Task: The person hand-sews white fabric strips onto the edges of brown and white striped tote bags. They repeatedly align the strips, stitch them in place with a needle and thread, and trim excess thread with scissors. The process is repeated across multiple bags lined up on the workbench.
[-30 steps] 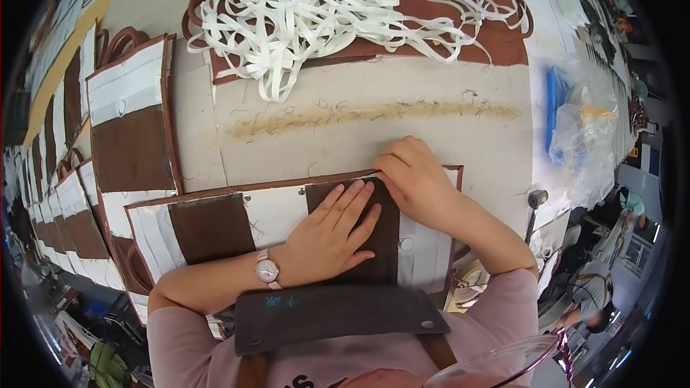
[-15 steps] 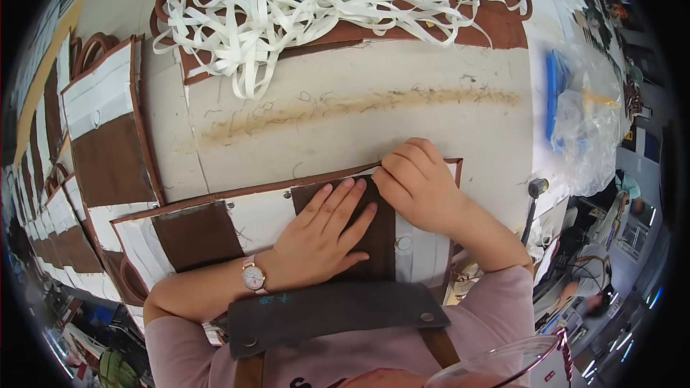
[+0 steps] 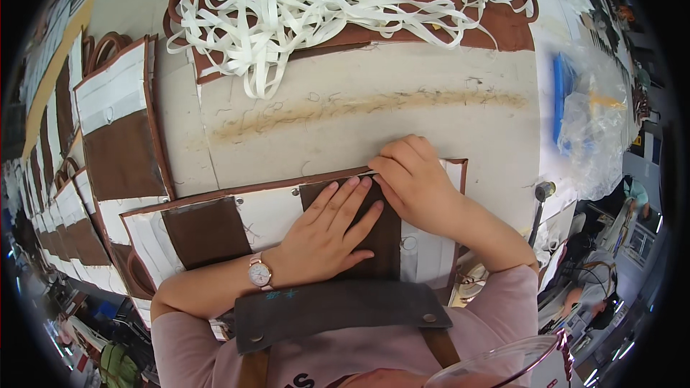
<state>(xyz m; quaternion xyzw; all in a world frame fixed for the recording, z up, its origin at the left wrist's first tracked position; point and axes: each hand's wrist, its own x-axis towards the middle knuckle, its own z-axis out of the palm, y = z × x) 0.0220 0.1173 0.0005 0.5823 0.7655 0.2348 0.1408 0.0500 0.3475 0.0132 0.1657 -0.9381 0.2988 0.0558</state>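
Note:
In front of me lies a flat bag panel (image 3: 273, 205) with a reddish-brown edge strip, white sections and dark brown patches. My left hand (image 3: 325, 228) rests on it with fingers stretched out, palm down over the right-hand brown patch (image 3: 377, 259). At the panel's far edge, just right of those fingertips, my right hand (image 3: 415, 185) has its fingers closed in a pinch on the edge strip. Its fingertips partly hide the spot being gripped. Small metal studs (image 3: 295, 192) sit along the panel near that edge.
A tangle of white tape (image 3: 287, 14) covers a reddish-brown piece (image 3: 496, 25) at the back. Similar brown-and-white panels (image 3: 126, 158) overlap at the left. Clear plastic bags (image 3: 593, 129) and a hammer-like tool (image 3: 543, 197) lie at the right. Brown stains and thread scraps mark the table (image 3: 259, 158).
The view has shifted slightly, so the scene sits a little farther right. My right hand's fingertips have moved slightly left along the panel's edge; my left hand stays flat in place.

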